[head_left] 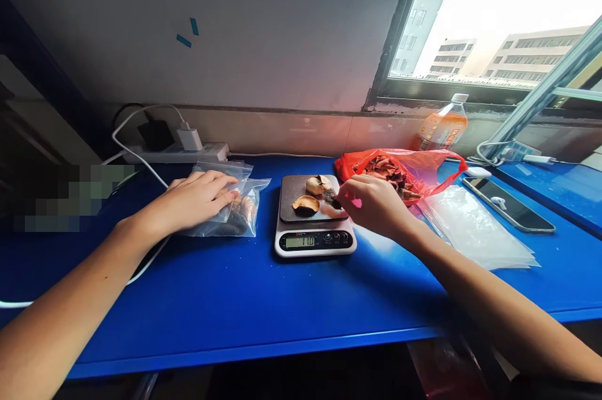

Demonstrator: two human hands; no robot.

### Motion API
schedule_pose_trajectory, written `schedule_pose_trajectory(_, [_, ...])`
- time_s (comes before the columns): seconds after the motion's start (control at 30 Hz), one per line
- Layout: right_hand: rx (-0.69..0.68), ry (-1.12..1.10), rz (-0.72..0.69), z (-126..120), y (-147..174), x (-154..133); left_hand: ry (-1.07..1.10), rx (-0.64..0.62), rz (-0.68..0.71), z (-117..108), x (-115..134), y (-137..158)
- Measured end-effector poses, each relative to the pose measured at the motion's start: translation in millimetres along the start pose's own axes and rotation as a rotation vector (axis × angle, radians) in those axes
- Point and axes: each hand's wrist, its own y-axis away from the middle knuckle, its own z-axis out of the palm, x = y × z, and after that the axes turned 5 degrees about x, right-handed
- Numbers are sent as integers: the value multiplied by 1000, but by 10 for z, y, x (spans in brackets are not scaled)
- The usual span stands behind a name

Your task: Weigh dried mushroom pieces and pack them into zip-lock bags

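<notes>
My left hand (pixel 202 196) lies flat with fingers stretched out on clear zip bags (pixel 235 224) that hold brown dried pieces. A small kitchen scale (pixel 289 202) stands at the middle of the table, its display lit; the digits are hard to read. On its plate lie a pale curved husk piece (pixel 316 184) and a brown, bowl-shaped husk piece (pixel 305 205). At the plate's right edge my right hand (pixel 371 199) has its fingers pinched at a dark husk piece (pixel 331 197). The fingertips partly hide that piece, and whether it touches the plate I cannot tell.
Behind my right hand lies a red plastic bag (pixel 442 177) of dried husk pieces. Flat clear bags (pixel 480 231), a phone (pixel 522 212) with a white earbud (pixel 498 202) and an orange drink bottle (pixel 444 124) are at right. A power strip (pixel 214 152) with a white cable stands back left.
</notes>
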Motion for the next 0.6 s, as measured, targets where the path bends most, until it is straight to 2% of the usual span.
schedule_pose_trajectory(0.1, [133,2,28,-211,-26,239,-11,-5,-12,0,-8,-12])
schedule_pose_trajectory(0.2, [252,55,168,-394,12,677,-15,6,-8,8,-23,-17])
schedule_pose_trajectory(0.3, [264,132,371,-437,105,1134,-16,14,-9,19,-41,-21])
schedule_pose_trajectory(0.37, [249,200,449,-391,152,1326,-9,13,-20,26,-51,-27])
schedule_pose_trajectory(0.47, [158,241,378,-259,116,1373,1,17,-51,35,-62,-41])
schedule_pose_trajectory(0.6, [-9,179,208,-7,-166,1229,17,47,-61,53,-81,-50])
